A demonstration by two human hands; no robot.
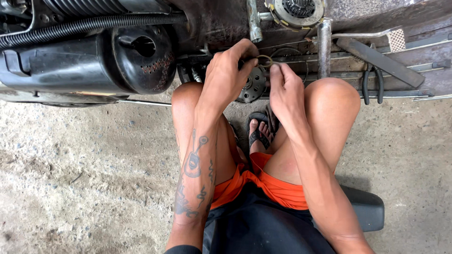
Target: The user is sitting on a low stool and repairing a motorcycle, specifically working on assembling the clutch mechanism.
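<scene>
Both hands work at the exposed side of a motorcycle engine, the person squatting on a concrete floor (pixel 84 155). Left hand (pixel 226 75) has fingers curled over a round metal hub (pixel 252 87) with holes, gripping its upper edge. Right hand (pixel 282 87) pinches a thin metal ring (pixel 264 58) between thumb and forefinger, held just above the hub and touching the left fingertips. Ring is not yet seated, in my judgement; fitting remains. A clutch disc pack (pixel 297 10) lies apart on the frame above, apparently still to go back. Black-handled pliers (pixel 372 84) rest unused to the right, beside a black muffler (pixel 94 61) at the far left
</scene>
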